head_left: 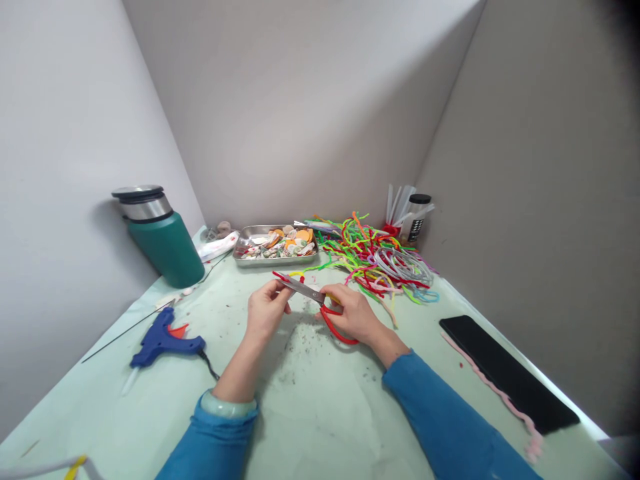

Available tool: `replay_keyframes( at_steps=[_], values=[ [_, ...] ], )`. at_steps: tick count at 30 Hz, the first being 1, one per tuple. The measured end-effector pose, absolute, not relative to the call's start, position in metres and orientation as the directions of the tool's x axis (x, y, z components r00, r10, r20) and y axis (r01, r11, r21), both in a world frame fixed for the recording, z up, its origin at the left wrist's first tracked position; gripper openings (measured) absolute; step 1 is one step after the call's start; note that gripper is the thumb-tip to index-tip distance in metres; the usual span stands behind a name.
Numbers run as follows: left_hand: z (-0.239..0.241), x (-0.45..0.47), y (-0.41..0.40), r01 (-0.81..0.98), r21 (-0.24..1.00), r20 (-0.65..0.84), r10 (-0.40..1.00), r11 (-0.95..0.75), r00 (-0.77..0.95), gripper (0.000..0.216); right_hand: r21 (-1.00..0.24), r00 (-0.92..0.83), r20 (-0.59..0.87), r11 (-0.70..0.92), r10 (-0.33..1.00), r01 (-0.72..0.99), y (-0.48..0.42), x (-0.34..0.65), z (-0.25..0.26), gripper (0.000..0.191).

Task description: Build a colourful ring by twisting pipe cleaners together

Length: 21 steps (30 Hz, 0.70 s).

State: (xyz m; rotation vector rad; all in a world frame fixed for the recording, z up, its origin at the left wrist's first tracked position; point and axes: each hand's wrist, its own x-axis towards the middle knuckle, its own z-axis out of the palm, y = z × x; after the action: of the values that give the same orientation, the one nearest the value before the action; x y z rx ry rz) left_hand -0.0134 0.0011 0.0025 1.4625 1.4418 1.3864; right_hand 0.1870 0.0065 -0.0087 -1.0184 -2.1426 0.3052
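Observation:
My right hand [353, 312] is closed round the red handles of a pair of scissors [307, 291], whose grey blades point left toward my left hand [265, 310]. My left hand pinches a short red and yellow pipe cleaner piece [289, 275] at the blade tips. Both hands hover just above the pale green table [320, 407], near its middle. Both sleeves are blue, and a pale bracelet sits on my left wrist.
A heap of coloured pipe cleaners [380, 260] lies behind my right hand. A metal tray [276, 244] of small pieces stands at the back, a green flask [160, 237] at left, a blue glue gun [165, 341] front left, a black slab [505, 370] at right.

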Motion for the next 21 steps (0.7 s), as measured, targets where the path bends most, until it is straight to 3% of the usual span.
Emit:
replay_keyframes(
  at_steps=[21],
  values=[
    [0.0089,-0.0116,-0.001,0.25,0.955,0.202,0.966,-0.158,-0.163,0.031,-0.526,-0.433,0.514,0.671,0.741,0.523,0.0048,0.1857,-0.0065,0.031]
  ],
)
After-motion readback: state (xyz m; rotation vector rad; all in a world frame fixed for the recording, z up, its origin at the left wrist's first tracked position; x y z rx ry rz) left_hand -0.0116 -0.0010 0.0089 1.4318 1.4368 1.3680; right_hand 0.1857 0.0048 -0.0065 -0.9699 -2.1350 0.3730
